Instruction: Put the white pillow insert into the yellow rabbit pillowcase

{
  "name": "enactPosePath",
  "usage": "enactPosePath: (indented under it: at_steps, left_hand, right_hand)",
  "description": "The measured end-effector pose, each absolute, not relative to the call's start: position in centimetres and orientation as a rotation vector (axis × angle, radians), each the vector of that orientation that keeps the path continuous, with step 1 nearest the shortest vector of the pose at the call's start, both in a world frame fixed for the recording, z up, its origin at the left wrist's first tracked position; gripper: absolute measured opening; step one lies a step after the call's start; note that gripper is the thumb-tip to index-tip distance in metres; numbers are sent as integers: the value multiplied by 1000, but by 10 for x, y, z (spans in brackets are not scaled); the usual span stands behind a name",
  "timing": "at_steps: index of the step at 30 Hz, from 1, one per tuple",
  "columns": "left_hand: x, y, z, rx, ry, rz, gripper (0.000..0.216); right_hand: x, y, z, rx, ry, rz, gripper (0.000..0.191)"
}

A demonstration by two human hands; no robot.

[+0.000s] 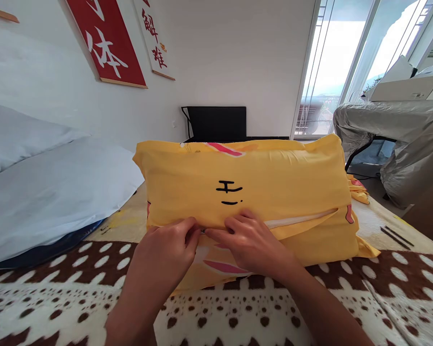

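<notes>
A yellow pillowcase (281,178) with a plump pillow inside lies lengthwise before me, printed with "Hi" and pink shapes. Along its lower front runs a white zipper (303,218), its right stretch showing beneath a fold of cloth. My left hand (166,250) pinches the case's edge at the left part of this seam. Close beside it, my right hand (250,240) grips the fabric with curled fingers, its index finger pointing left. A small dark piece, perhaps the zipper pull (202,231), shows between the fingertips. My fingers hide the zipper around it.
White pillows (57,182) are piled at the left over a dark blue item. Under everything spreads a brown-and-white patterned blanket (234,307). A black panel (218,122) stands by the back wall; plastic-covered furniture (393,120) bearing a box (404,89) is at the right.
</notes>
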State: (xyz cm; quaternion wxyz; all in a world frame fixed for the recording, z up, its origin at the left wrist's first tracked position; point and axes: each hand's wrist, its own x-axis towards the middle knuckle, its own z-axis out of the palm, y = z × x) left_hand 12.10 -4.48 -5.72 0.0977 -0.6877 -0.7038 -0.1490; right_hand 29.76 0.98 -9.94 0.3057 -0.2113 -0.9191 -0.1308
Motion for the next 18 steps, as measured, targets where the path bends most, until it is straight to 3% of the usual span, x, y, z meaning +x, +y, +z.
enactPosePath:
  at_steps: [7, 18]
  left_hand:
    - [108, -44, -55, -1974, -2156, -502, 28]
    - [99, -41, -52, -1962, -2256, -404, 33]
  right_hand:
    - [298, 9, -100, -562, -2435, -347, 23]
    - [297, 12, -99, -562, -2447, -360, 34]
